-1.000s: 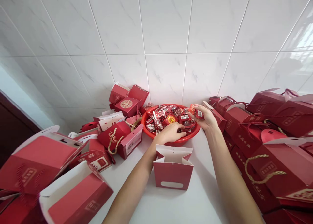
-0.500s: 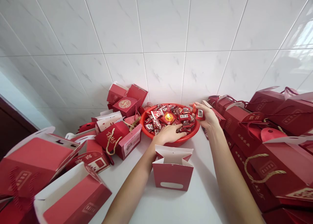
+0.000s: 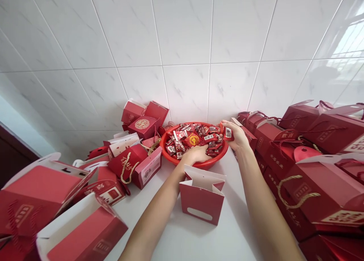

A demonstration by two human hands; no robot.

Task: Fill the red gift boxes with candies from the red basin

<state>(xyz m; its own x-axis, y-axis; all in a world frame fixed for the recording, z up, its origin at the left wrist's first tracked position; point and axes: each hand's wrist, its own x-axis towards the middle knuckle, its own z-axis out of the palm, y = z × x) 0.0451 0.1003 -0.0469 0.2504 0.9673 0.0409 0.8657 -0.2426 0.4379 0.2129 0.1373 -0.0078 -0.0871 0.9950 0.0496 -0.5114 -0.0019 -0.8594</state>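
Note:
A red plastic basin [image 3: 165,151] stands by the wall, heaped with small red-wrapped candies [image 3: 193,139]. My left hand [image 3: 197,154] reaches into its near side, fingers stretched down among the candies with the tips partly hidden. At the basin's right rim my right hand [image 3: 237,136] is closed around a few wrapped candies [image 3: 228,133], with a dark red one showing a white label. Nearer to me, between my forearms, an open red paper gift box [image 3: 201,200] stands upright, its white inside showing and an oval window low on its front.
Red gift boxes [image 3: 88,230] crowd the left side, some with their tops open and some with rope handles. More red boxes [image 3: 321,185] are stacked on the right. A white tiled wall [image 3: 184,90] rises behind the white tabletop [image 3: 159,223].
My left hand has dipped deeper among the candies, its fingers showing less. The open gift box has turned slightly. My right hand keeps its candies. The view has shifted a little.

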